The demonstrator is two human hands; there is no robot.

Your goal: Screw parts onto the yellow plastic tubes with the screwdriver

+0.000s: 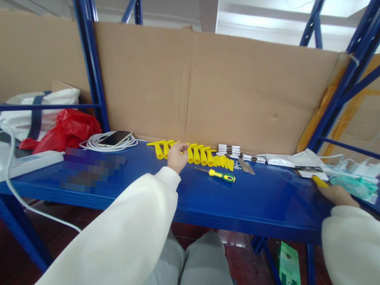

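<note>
My left hand (177, 156) reaches into a row of yellow T-shaped plastic handles (197, 154) along the back of the shelf. Its fingers are bent together, and whatever they grip is not clear. Far to the right, my right hand (337, 194) is closed on a yellow plastic piece (320, 182), perhaps one of the same handles. Smaller flat yellow pieces (225, 162) lie right of the row, beside tiny screws (237, 165) and thin metal blades (246, 166). A green and yellow screwdriver (221, 175) lies in front of them.
Small white packets (228, 150) are stacked against the cardboard panel (256, 95). A phone (116, 137) sits on a coiled white cable (101, 147). Left of that are a red bag (70, 129) and a power strip (33, 162). White plastic bags (292, 159) lie at right.
</note>
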